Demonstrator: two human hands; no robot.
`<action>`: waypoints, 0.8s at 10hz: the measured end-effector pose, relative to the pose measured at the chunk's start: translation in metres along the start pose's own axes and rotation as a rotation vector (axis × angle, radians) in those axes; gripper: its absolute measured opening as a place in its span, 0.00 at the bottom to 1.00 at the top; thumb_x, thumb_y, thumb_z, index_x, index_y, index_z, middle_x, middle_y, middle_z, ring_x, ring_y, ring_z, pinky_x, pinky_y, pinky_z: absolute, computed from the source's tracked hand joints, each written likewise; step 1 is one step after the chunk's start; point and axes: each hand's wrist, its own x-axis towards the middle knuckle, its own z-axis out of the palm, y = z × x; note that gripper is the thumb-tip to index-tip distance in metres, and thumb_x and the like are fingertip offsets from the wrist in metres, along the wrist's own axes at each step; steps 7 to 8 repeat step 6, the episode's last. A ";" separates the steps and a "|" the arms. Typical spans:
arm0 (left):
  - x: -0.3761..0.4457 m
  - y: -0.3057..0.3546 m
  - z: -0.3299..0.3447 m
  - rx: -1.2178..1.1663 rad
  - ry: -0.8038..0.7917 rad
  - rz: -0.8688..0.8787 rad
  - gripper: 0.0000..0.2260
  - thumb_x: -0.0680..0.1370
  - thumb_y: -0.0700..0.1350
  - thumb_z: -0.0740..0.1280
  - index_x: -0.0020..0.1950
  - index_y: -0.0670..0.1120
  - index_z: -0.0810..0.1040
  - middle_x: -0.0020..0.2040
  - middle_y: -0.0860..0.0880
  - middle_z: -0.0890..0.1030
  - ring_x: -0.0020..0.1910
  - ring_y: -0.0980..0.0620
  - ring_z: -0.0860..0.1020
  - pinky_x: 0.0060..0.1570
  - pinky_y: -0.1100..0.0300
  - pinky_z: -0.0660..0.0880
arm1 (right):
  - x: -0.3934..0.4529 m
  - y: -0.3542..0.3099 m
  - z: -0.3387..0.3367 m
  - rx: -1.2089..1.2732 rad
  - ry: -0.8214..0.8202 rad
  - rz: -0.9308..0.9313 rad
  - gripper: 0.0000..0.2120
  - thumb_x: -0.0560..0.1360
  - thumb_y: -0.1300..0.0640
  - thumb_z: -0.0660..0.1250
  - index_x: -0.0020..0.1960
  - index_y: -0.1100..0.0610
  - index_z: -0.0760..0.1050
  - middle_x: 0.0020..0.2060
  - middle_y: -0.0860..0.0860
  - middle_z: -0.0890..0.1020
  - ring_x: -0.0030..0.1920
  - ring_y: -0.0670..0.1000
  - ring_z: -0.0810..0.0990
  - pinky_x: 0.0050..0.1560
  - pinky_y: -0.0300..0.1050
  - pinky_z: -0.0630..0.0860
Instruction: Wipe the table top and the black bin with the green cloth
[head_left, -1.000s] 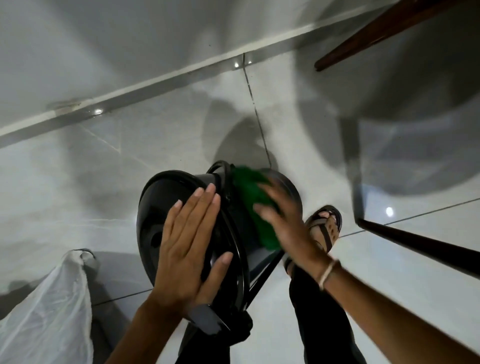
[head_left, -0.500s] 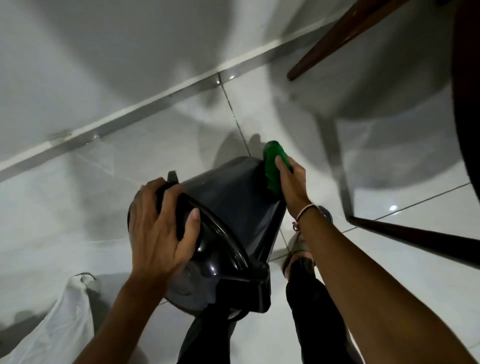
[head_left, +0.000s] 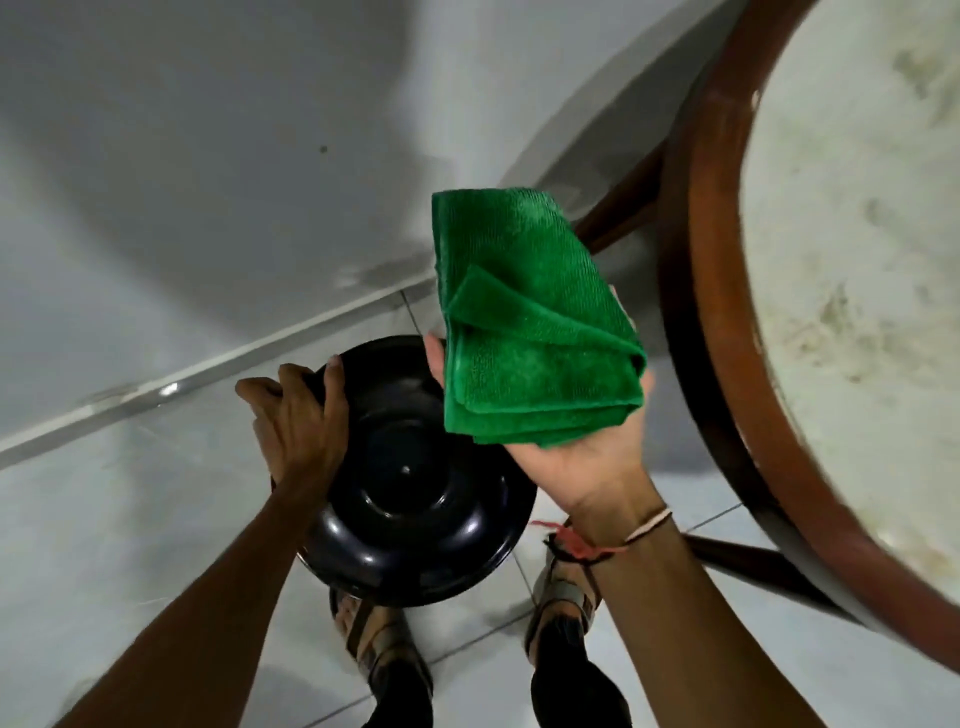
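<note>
The table top (head_left: 852, 260), pale with a brown wooden rim, fills the right of my view. The black bin (head_left: 415, 499) stands on the tiled floor (head_left: 130, 519) below me, just left of the table. My left hand (head_left: 298, 415) is curled over the bin's far left rim. My right hand (head_left: 587, 441) lies palm up and spread above the bin, the folded green cloth (head_left: 530, 332) resting on its palm and fingers.

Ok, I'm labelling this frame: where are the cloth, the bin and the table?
cloth (head_left: 530, 332): head view, middle of the folded face.
bin (head_left: 415, 499): head view, glossy black top.
table (head_left: 696, 291): head view, brown wooden rim.
</note>
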 end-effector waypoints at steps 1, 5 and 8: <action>0.008 0.001 -0.001 0.014 -0.021 -0.006 0.25 0.87 0.59 0.59 0.68 0.39 0.75 0.69 0.34 0.67 0.70 0.32 0.71 0.69 0.37 0.71 | -0.019 -0.009 0.021 -0.119 0.020 -0.077 0.27 0.72 0.46 0.71 0.68 0.56 0.76 0.62 0.62 0.81 0.60 0.66 0.81 0.67 0.62 0.80; -0.090 0.079 -0.077 0.036 0.000 0.319 0.32 0.82 0.65 0.53 0.76 0.44 0.73 0.75 0.36 0.69 0.76 0.33 0.69 0.75 0.31 0.65 | -0.129 -0.148 0.078 -2.567 1.016 -0.600 0.26 0.81 0.44 0.60 0.77 0.51 0.74 0.80 0.60 0.69 0.78 0.63 0.69 0.78 0.58 0.68; -0.119 0.131 -0.112 0.087 0.015 0.478 0.37 0.83 0.69 0.51 0.79 0.44 0.73 0.80 0.34 0.69 0.79 0.30 0.69 0.75 0.29 0.66 | -0.120 -0.158 0.078 -2.661 0.966 -0.300 0.31 0.85 0.38 0.56 0.85 0.46 0.57 0.87 0.61 0.50 0.87 0.62 0.49 0.85 0.65 0.49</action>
